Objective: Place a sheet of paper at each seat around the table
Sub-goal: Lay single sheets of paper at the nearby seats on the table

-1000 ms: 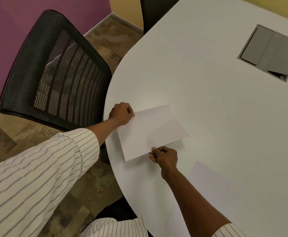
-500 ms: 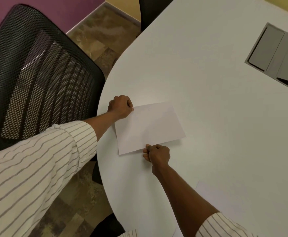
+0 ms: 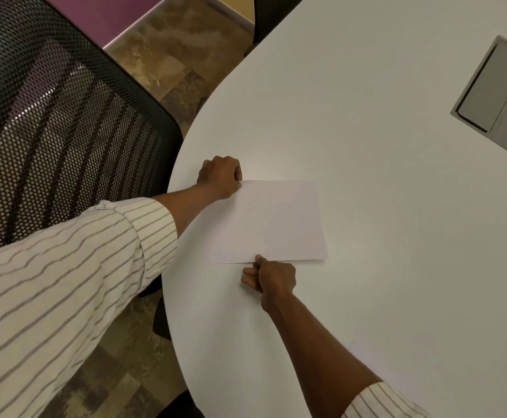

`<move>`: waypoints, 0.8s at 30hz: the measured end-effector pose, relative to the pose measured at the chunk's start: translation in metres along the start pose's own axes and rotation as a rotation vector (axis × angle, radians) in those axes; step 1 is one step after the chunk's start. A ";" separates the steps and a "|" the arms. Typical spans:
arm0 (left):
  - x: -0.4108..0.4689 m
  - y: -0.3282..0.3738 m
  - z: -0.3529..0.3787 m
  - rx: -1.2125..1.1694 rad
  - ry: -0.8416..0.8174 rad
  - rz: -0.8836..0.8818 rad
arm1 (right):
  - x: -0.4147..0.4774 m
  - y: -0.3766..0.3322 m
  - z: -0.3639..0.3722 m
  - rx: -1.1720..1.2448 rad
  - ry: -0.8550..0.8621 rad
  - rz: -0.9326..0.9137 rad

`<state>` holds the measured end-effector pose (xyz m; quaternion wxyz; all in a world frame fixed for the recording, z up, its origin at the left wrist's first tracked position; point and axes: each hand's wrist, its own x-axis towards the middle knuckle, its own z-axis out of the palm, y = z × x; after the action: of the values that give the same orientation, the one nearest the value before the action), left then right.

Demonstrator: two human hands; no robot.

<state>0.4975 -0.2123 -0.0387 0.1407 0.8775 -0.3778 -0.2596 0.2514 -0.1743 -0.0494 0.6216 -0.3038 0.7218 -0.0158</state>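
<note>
Lying flat on the worktop (image 3: pixel 366 140) before the mesh chair (image 3: pixel 50 131), the sheet (image 3: pixel 273 221) has been turned squarer; left hand (image 3: pixel 220 176) still pinches its far left corner, right hand (image 3: pixel 272 277) its near edge, so only letting go remains here

- White table (image 3: pixel 366 152): smooth top, rounded edge at the left.
- Sheet of paper (image 3: pixel 276 221): flat on the top, close to that rounded edge.
- Pinched at its far left corner by the left hand (image 3: pixel 220 176) and at its near edge by the right hand (image 3: pixel 272 277), both low on the tabletop.
- Grey hatch (image 3: pixel 499 95) with flaps, set into the top at the right, well apart from the sheet.
- Second pale sheet (image 3: pixel 412 375), faint at the near right; outline hard to tell.
</note>
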 end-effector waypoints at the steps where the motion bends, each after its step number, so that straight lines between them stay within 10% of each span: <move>1: 0.003 0.000 0.001 0.019 0.004 0.012 | 0.002 0.000 0.001 -0.003 0.000 0.002; 18: -0.033 0.024 0.028 0.043 0.217 0.120 | -0.011 0.019 -0.036 -0.032 -0.130 -0.215; 24: -0.118 0.066 0.059 -0.213 0.043 0.002 | -0.040 0.049 -0.100 -0.189 -0.071 -0.376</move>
<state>0.3571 -0.1729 -0.0167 0.2416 0.8625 -0.3459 -0.2795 0.1416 -0.1512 -0.0108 0.6014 -0.4904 0.6285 -0.0533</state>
